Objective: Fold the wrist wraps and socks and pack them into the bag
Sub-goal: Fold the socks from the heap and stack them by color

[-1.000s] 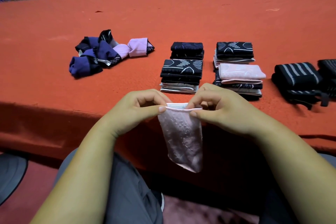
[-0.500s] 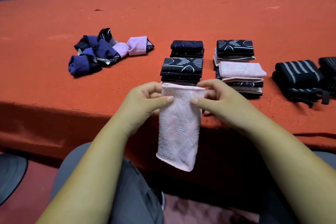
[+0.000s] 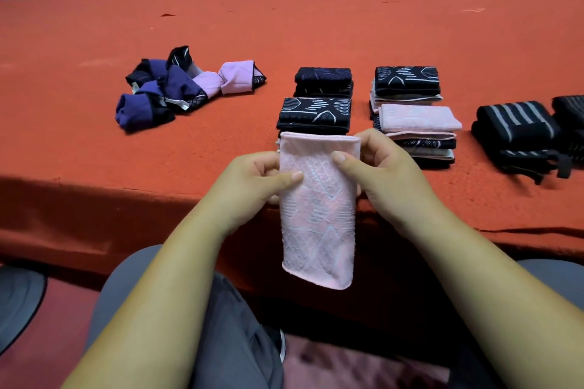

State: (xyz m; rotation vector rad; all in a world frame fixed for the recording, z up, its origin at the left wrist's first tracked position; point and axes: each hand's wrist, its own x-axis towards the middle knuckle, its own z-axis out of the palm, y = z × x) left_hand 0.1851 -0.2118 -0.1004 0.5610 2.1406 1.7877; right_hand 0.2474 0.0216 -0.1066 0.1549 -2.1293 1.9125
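A: We've got the pink sock (image 3: 317, 215) pinched near its top, left hand (image 3: 252, 181) & right hand (image 3: 382, 174) either side, fingers (image 3: 370, 147) curled on it.

B: Long axis vertical, free end hanging below our grip, off the bench (image 3: 189, 25) edge. Fold prob goes upward.

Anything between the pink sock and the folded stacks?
Nothing visible. The left hand and right hand grip the pink sock; the nearest folded stack lies directly behind its top edge. No bag in view.
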